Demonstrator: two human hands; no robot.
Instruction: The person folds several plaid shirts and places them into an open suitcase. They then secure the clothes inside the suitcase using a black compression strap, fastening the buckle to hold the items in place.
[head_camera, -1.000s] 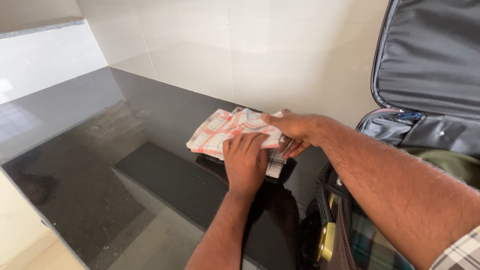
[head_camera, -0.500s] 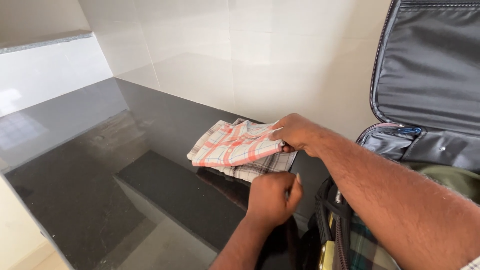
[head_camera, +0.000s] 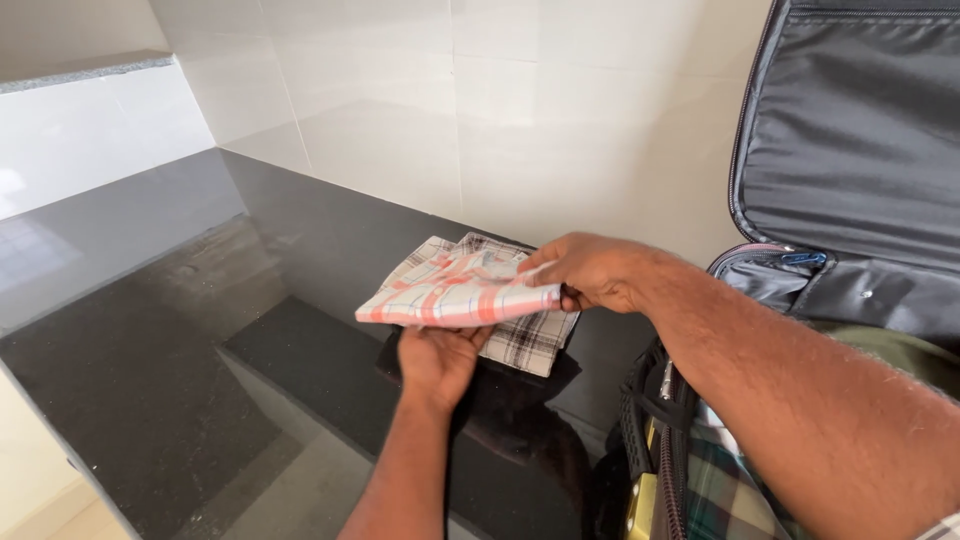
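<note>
A folded red-and-white checked cloth (head_camera: 455, 295) is lifted a little off the black countertop (head_camera: 160, 370). My right hand (head_camera: 590, 272) pinches its right edge. My left hand (head_camera: 438, 362) supports it from below, palm up, fingers under the fold. Beneath it lies a second folded cloth (head_camera: 530, 342) with a dark brown check, flat on the counter by the wall.
An open dark suitcase (head_camera: 860, 170) stands at the right, its grey-lined lid upright against the pale tiled wall (head_camera: 480, 110). Checked green clothing (head_camera: 735, 480) lies inside it. The counter's front edge runs along the lower left.
My left hand left the top of the cloth pile and went under the red checked cloth. That cloth has risen off the brown checked one.
</note>
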